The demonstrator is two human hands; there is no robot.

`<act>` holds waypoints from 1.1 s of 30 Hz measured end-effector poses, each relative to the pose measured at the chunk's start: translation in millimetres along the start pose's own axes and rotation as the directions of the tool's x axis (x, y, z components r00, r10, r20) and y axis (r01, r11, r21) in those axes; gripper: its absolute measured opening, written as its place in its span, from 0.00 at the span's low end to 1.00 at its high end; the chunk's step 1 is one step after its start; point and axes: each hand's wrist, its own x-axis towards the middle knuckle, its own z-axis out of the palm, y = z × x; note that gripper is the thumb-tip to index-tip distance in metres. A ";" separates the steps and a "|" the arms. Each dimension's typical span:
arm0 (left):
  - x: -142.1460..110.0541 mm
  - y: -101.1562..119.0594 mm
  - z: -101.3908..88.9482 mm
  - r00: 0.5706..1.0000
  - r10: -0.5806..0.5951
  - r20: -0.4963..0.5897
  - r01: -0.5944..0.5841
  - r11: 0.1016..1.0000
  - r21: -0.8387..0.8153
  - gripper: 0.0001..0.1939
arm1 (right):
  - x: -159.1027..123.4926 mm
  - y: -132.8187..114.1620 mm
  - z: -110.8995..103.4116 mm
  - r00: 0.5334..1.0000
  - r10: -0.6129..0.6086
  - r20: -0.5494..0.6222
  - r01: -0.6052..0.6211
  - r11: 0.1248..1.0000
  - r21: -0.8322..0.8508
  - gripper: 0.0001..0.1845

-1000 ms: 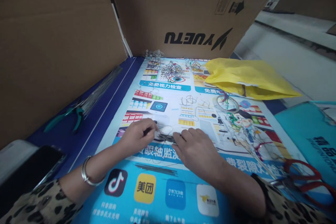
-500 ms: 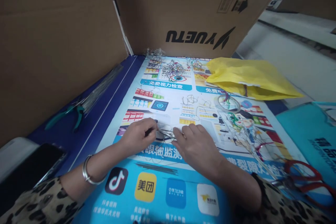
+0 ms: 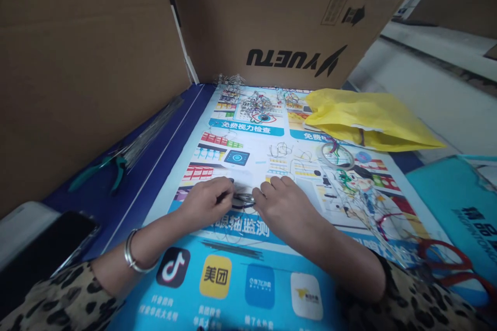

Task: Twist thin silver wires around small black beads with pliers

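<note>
1. Between the two hands, above the printed sheet (image 3: 254, 160), a bunch of thin wire-like strands (image 3: 244, 197) is held; its strands are blurred, and its ends are hidden by the fingers
2. The left hand (image 3: 209, 199) is curled nearly closed, with the strands pinched at its thumb and forefinger; the exact contact is masked by the knuckles
3. The right hand (image 3: 285, 201) is likewise closed, the other end of the bunch being gripped by its fingertips, which are partly concealed
4. Both leopard-print sleeves are cut off by the lower edge; a smooth, rounded metal bangle (image 3: 130, 253) is worn at the left wrist
5. The red-handled scissors (image 3: 452, 256) are partly covered by the right sleeve, and a dark, glossy slab (image 3: 58, 238) is cropped at the left edge
6. Fine tangled wire (image 3: 256, 103) is heaped at the far end of the sheet; its individual strands cannot be separated by eye
7. Straight, slender rods (image 3: 155, 126) are laid on the blue tabletop (image 3: 142, 186), beside teal-handled pliers (image 3: 120, 173)
8. A crumpled yellow bag (image 3: 368, 119) is set near a translucent ring (image 3: 337, 155)
9. The far side is bounded by corrugated cardboard (image 3: 272, 5), printed with inverted lettering
</note>
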 end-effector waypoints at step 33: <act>-4.1 -9.1 -7.2 0.993 -0.077 0.089 0.078 0.997 -0.008 0.08 | -7.9 2.7 25.4 0.992 0.061 -0.111 -0.043 0.986 0.159 0.11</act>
